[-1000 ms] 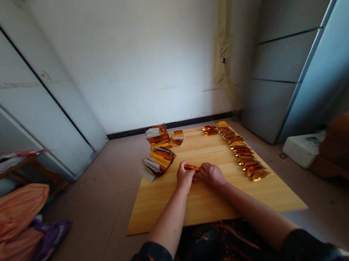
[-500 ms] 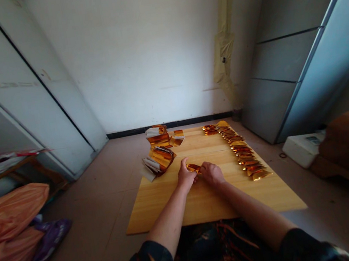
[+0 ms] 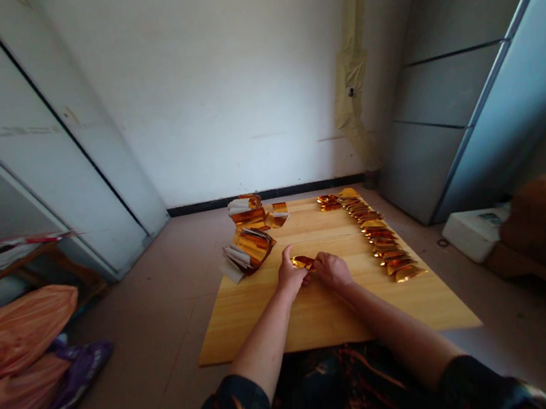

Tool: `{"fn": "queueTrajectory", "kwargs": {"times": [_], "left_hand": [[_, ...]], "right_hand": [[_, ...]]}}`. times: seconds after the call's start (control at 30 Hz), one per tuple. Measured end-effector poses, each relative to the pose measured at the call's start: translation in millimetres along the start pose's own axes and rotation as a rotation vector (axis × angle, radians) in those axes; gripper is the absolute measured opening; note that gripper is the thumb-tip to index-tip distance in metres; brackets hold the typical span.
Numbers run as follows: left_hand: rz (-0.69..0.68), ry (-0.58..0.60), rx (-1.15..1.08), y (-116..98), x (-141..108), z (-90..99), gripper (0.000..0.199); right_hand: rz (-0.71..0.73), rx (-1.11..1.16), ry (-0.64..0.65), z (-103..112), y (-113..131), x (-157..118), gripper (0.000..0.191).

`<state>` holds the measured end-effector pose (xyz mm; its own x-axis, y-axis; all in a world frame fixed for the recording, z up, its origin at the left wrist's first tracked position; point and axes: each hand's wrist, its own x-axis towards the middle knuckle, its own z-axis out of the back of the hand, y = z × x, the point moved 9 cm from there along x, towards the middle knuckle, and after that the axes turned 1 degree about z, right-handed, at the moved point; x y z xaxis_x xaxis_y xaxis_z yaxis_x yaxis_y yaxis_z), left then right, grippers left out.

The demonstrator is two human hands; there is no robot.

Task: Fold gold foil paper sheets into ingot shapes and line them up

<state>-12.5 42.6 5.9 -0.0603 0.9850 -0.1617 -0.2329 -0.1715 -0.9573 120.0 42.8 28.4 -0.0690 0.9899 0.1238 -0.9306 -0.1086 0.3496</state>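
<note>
Between my two hands is a folded piece of gold foil paper (image 3: 303, 262), held just above the middle of the wooden board. My left hand (image 3: 292, 275) grips its left end, thumb raised along the near side. At its right end, my right hand (image 3: 332, 268) is closed on it with bent fingers, which hide that end. Loose gold foil sheets with pale backs (image 3: 251, 248) lie in a fanned stack to the left of my hands. A long row of folded gold foil pieces (image 3: 381, 242) runs along the board's right side.
The wooden board (image 3: 250, 322) lies low before me. More foil sheets (image 3: 249, 219) rest at its far left, with a small foil bundle (image 3: 327, 203) at the far right. A grey refrigerator (image 3: 442, 95), a white box (image 3: 475, 235) and orange bags (image 3: 18, 334) stand around.
My hands stay nearly in place, both on the foil piece. The foil between them looks slightly more opened out and brighter. The view has shifted a little.
</note>
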Motion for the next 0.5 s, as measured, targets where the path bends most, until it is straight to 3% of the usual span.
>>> {"fn": "queueTrajectory", "kwargs": {"times": [0.27,0.5], "left_hand": [[0.046,0.023,-0.123,-2.7,-3.0,2.2,0.073],[0.029,-0.041,-0.044,-2.1,3.1,22.7,0.062]], "right_hand": [[0.067,-0.096,-0.060,12.0,5.9,-4.8,0.024],[0.185,-0.185,-0.126,17.5,11.3,-4.9,0.026]]}}
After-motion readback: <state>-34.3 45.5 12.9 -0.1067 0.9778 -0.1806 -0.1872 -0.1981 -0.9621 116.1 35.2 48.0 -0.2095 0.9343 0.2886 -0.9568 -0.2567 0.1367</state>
